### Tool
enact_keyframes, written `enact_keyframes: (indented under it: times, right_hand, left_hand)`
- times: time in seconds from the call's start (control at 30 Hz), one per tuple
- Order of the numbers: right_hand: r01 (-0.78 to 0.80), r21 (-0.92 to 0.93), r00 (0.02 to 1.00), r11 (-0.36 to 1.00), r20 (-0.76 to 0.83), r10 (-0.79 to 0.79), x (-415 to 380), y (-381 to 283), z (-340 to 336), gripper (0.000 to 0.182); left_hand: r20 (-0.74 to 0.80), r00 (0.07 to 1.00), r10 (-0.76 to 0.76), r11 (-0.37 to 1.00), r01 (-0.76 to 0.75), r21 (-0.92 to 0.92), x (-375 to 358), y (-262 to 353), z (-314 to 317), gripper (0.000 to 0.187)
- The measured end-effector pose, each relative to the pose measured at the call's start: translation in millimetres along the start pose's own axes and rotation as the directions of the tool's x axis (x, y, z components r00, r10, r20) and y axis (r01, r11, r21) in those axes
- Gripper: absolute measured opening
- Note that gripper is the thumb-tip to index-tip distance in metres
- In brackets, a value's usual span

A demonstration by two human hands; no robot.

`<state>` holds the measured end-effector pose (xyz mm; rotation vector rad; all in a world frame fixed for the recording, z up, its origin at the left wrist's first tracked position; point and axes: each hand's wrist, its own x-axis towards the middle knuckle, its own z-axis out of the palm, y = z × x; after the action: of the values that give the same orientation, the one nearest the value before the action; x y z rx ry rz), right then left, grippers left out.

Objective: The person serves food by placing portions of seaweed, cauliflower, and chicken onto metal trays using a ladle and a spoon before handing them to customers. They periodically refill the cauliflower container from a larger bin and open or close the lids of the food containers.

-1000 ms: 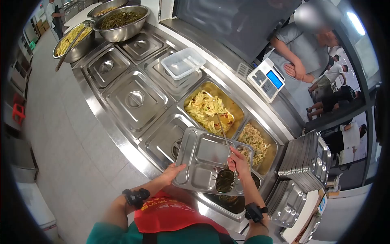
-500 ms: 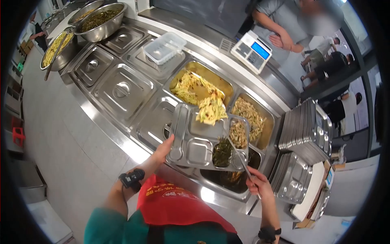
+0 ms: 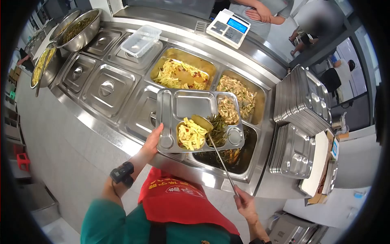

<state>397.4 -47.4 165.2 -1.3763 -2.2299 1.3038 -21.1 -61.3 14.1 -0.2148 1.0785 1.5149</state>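
The left hand (image 3: 153,140) gripped the tray (image 3: 187,106) by its edge, level above the desk (image 3: 97,122) pans, so food stayed put. The right hand (image 3: 243,202) clasped the ladle (image 3: 202,122), its bowl over the yellow food (image 3: 191,134).

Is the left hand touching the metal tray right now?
Touching. The head view shows the left hand gripping the compartment tray at its left edge, thumb over the rim.
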Motion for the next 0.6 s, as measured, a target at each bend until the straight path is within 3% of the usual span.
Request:
enact_keyframes:
  times: [0.07, 0.17, 0.27, 0.37, 0.47, 0.6]
  right_hand:
    - [0.077, -0.078, 0.995, 0.994, -0.059, -0.081, 7.5, -3.8, 6.4, 0.037]
    - [0.057, 0.108, 0.988, 0.993, -0.15, -0.041, 8.6, 5.3, 18.0, 0.038]
    - [0.012, 0.582, 0.959, 0.813, -0.238, 0.157, -5.2, 21.4, 43.0, 0.042]
    - [0.097, 0.635, 0.92, 0.766, -0.351, 0.175, -46.4, 38.0, 46.5, 0.038]
    - [0.175, 0.687, 0.912, 0.705, -0.382, 0.146, -50.3, 61.4, 56.9, 0.035]
    - [-0.076, 0.737, 0.911, 0.672, -0.222, 0.347, -50.0, 79.1, 65.3, 0.035]
  left_hand:
    - [0.033, 0.999, 0.015, 1.0, -0.015, 0.003, 0.6, 11.5, 11.1, 0.041]
    - [0.107, 0.994, 0.026, 1.0, -0.027, 0.007, -2.7, 25.1, 26.9, 0.042]
    - [0.132, 0.984, 0.119, 0.991, -0.125, 0.038, 0.3, 41.1, 43.4, 0.043]
    - [0.164, 0.962, 0.218, 0.974, -0.225, 0.022, -12.9, 66.5, 77.1, 0.042]
    - [0.24, 0.93, 0.277, 0.959, -0.285, -0.003, 18.1, 111.5, 120.6, 0.038]
    - [0.397, 0.832, 0.386, 0.922, -0.355, -0.153, 45.9, 144.0, 186.7, 0.035]
